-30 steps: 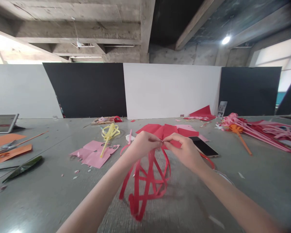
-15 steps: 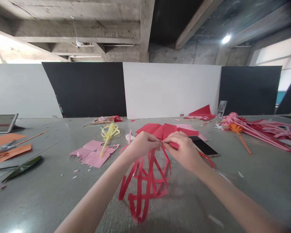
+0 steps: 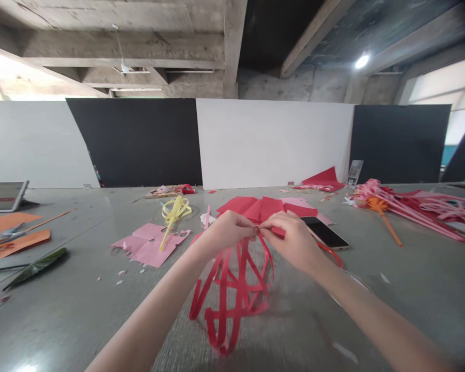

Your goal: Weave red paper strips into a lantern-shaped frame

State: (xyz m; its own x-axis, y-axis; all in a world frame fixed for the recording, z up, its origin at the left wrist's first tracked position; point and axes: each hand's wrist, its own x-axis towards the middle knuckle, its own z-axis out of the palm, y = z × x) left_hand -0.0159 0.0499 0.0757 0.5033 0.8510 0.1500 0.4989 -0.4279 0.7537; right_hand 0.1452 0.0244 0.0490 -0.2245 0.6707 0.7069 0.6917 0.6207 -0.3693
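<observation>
Looped red paper strips (image 3: 239,289) hang below my fingertips, their lower loops just above or on the grey table. My left hand (image 3: 234,227) pinches the gathered top of the strips. Facing it, my right hand (image 3: 289,230) has thumb and forefinger pressed together at the same point, fingertips nearly touching the left ones. What exactly lies between the right fingertips is too small to tell. Behind both hands lies folded red paper (image 3: 251,207), partly hidden by them.
A phone (image 3: 325,232) lies right of my right hand. Left are pink paper (image 3: 151,248), a yellow strip flower (image 3: 174,212), a green leaf (image 3: 39,267) and scissors (image 3: 8,235) on orange paper. Pink strips (image 3: 442,209) and an orange flower (image 3: 380,205) lie right.
My right fingertips have shifted very slightly left toward the left ones. The red strips hang almost as before.
</observation>
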